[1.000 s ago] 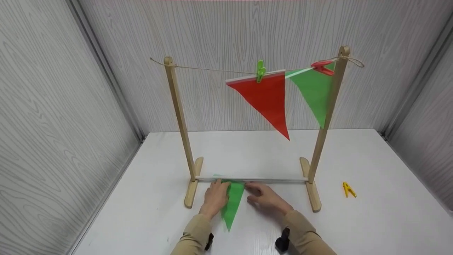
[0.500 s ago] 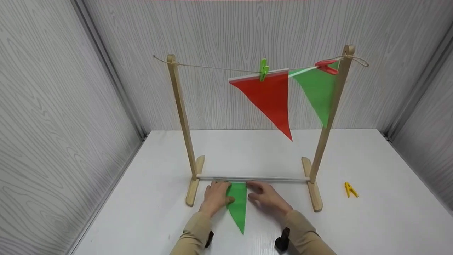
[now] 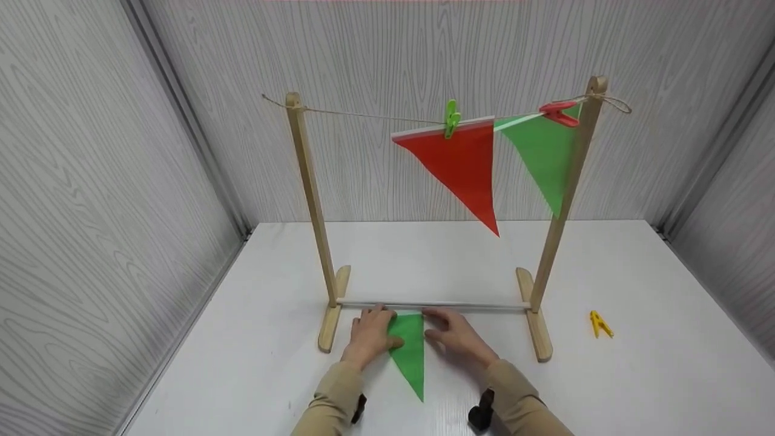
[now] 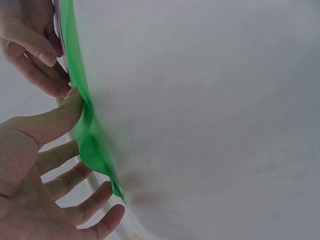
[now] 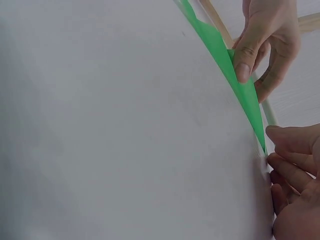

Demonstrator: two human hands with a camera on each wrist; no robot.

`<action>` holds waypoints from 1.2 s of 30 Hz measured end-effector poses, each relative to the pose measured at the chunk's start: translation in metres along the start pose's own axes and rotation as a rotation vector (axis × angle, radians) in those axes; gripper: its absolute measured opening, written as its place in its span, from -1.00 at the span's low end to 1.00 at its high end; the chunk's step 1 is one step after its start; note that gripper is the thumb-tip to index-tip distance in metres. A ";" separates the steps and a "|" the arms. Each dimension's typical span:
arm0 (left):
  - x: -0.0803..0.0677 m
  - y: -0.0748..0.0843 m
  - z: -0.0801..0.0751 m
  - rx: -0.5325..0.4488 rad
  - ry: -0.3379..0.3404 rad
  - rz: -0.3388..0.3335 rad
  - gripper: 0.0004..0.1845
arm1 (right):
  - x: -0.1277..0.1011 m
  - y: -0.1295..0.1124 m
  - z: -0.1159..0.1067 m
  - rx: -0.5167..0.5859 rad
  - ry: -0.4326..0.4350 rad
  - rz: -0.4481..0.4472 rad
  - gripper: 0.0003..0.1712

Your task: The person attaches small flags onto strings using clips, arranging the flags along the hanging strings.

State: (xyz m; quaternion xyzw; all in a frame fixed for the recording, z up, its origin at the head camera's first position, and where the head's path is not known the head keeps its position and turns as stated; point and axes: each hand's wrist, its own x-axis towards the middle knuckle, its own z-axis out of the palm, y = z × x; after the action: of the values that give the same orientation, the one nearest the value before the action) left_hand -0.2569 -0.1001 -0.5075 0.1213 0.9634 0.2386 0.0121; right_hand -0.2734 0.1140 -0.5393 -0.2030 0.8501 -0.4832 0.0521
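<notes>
A green triangular pennant (image 3: 412, 345) lies on the white table with its point toward the person. My left hand (image 3: 367, 336) rests on its left part, fingers spread and thumb on the cloth. The left wrist view shows the green pennant (image 4: 90, 145) rippled beneath those fingers. At the top right corner, my right hand (image 3: 454, 333) touches the edge with its fingertips; thumb and index finger stand apart. Above hang a red pennant (image 3: 463, 163) under a green clothespin (image 3: 451, 120) and another green pennant (image 3: 542, 151) under a red clothespin (image 3: 559, 113).
A wooden stand has a left post (image 3: 312, 200) and a right post (image 3: 568, 194), joined by a white crossbar (image 3: 484, 305) just beyond the hands. Twine (image 3: 369, 115) spans the post tops. A yellow clothespin (image 3: 600, 324) lies on the table at right.
The green pennant on the table has turned, its point swinging right and its top edge drawing back from the crossbar. My left thumb has spread over the cloth. My right hand has barely moved.
</notes>
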 end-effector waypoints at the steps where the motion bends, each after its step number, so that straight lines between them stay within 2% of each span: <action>1: 0.000 0.000 0.000 -0.004 0.002 0.003 -0.43 | 0.000 0.000 0.000 -0.008 -0.001 -0.004 -0.46; 6: 0.001 -0.002 0.000 0.017 0.038 0.026 -0.55 | 0.000 0.001 -0.001 -0.030 -0.014 -0.027 -0.46; 13: 0.003 -0.009 0.003 0.028 0.216 0.064 -0.91 | -0.001 0.001 -0.001 -0.020 -0.036 -0.029 -0.40; 19: 0.003 -0.014 0.002 -0.037 0.280 0.010 -0.84 | -0.001 0.001 -0.001 -0.023 -0.033 -0.026 -0.34; 23: 0.003 -0.015 0.000 -0.035 0.271 0.009 -0.85 | -0.001 0.001 -0.001 -0.005 -0.036 -0.032 -0.34; 29: 0.002 -0.017 -0.001 -0.052 0.220 0.019 -0.82 | 0.000 0.002 0.000 -0.005 -0.017 -0.038 -0.31; 36: 0.001 -0.020 -0.002 -0.202 0.141 0.006 -0.78 | 0.000 0.002 0.001 0.005 -0.001 -0.004 -0.24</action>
State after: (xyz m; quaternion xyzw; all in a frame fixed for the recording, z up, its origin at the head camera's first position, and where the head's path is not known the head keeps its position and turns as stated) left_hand -0.2626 -0.1173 -0.5150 0.1051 0.9327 0.3423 -0.0439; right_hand -0.2739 0.1141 -0.5418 -0.2049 0.8485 -0.4851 0.0522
